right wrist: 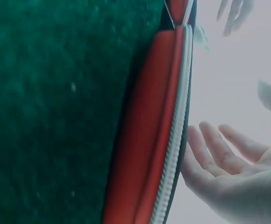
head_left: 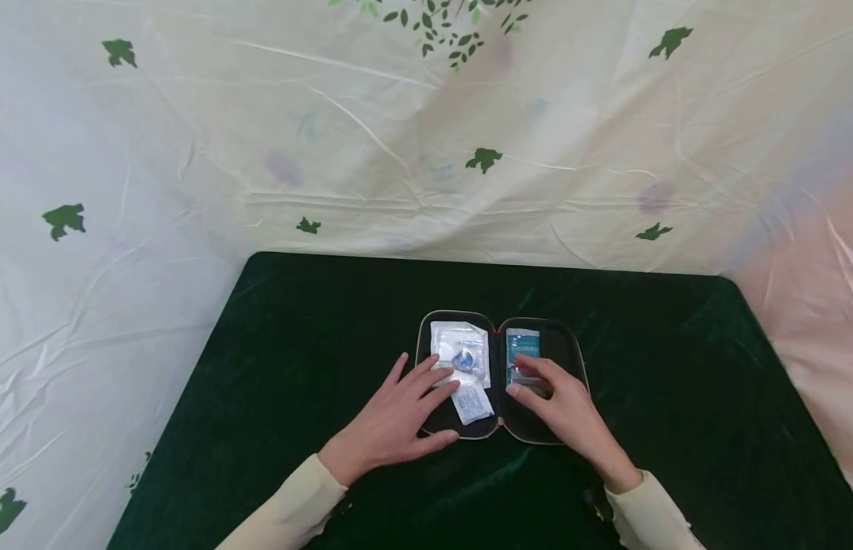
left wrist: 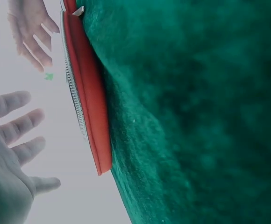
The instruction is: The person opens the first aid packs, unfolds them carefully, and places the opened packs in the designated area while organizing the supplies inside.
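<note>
A zippered case [head_left: 560, 342] lies unfolded like a book, black inside and red outside [left wrist: 86, 93]. Its left half holds white and clear packets [head_left: 442, 334] with a round blue mark or item [head_left: 464, 360], plus a small printed white sachet [head_left: 473, 405]. In the right half lies a teal packet [head_left: 523, 341]. My left hand [head_left: 392, 418] is spread over the left half, fingertips at the packets and thumb by the near rim. My right hand [head_left: 569, 403] is over the right half, fingers loosely bent at the teal packet's lower part, thumb apart from them.
The case is on a table covered in dark green velvety cloth [head_left: 316, 321]. Pale fabric [head_left: 371, 153] with green bird and leaf prints hangs behind the table and along both sides. A zipper [right wrist: 175, 130] runs along the case's rim.
</note>
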The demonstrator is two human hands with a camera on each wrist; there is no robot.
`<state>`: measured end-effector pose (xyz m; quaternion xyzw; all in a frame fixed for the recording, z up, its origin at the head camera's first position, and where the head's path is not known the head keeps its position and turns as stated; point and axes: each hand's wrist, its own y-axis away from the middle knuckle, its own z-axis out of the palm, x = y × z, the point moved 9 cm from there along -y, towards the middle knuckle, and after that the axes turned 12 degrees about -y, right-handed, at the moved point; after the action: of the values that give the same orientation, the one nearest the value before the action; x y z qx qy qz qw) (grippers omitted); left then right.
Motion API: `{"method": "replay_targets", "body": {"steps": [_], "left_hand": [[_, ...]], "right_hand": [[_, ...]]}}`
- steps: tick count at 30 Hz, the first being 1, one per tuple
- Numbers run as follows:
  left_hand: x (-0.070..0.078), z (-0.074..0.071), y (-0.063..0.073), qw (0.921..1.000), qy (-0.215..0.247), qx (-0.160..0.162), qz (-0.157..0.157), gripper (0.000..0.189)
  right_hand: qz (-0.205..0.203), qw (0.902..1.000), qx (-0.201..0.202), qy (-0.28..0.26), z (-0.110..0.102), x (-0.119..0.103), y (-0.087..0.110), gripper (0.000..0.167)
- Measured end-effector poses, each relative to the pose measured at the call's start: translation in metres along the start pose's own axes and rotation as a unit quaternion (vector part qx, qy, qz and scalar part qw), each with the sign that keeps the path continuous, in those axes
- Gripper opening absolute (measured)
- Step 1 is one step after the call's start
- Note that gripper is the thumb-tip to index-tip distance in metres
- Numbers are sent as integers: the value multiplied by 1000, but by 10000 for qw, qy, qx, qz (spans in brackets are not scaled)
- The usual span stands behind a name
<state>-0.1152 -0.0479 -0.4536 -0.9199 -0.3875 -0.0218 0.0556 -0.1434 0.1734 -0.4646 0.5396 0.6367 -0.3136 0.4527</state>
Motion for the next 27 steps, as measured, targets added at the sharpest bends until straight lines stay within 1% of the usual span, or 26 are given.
{"method": "replay_targets", "body": {"steps": [8,12,17,21,27], "left_hand": [[9,6,5,9994,77,-254,238,74],[14,11,5,9983,37,-465,343,76],[17,18,6,9965,25,-706,442,79],[20,20,7,9955,6,-774,553,80],[22,24,7,9941,-5,-869,654,81]], "right_hand": [[-175,9996,-150,134,15,-7,0,56],[-251,9991,-250,223,23,-9,0,51],[-237,9988,-401,179,32,-9,-2,46],[-192,9986,-470,148,37,-8,-3,45],[-116,9984,-490,240,41,-8,-5,44]]}}
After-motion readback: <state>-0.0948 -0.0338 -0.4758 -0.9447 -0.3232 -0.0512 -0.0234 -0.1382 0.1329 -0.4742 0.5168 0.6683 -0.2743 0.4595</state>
